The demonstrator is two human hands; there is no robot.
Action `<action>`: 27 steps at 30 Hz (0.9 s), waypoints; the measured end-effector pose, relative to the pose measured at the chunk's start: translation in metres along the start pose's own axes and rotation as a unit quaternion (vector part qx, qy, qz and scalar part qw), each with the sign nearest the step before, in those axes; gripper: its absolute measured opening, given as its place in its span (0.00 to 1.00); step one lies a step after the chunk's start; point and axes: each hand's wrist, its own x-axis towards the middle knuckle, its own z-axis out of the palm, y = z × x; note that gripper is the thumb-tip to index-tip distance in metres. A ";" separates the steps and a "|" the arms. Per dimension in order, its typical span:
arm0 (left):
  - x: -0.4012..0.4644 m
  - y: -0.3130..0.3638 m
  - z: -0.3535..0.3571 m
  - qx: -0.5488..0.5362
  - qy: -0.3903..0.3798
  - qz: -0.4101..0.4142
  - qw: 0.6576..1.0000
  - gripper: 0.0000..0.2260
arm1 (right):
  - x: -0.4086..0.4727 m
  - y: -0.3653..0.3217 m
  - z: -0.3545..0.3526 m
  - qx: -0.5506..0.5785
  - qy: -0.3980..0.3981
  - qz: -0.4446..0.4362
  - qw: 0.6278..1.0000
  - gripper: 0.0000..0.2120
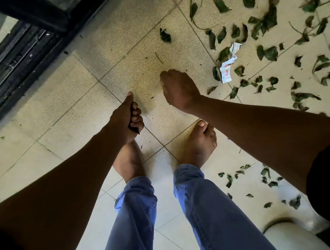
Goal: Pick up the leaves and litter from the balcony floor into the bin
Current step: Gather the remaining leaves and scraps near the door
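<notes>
The crumpled white paper wrapper point(227, 66) lies right of my right hand point(179, 89), whose fingers hang loosely curled, holding nothing; my left hand point(126, 117), farther off, grips something thin and dark.

The floor point(139, 71) is being lit softly by daylight in the centre and upper right of the frame, while the forearms at the lower edges are being left in deep shadow. Straight tile lines are being bent by wide-angle distortion. The leaves point(267, 22) at upper right are being smeared by motion blur.
</notes>
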 end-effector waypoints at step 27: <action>0.003 -0.010 0.029 -0.077 -0.044 -0.052 0.995 0.22 | -0.075 -0.082 -0.054 0.313 0.055 0.151 0.936 0.08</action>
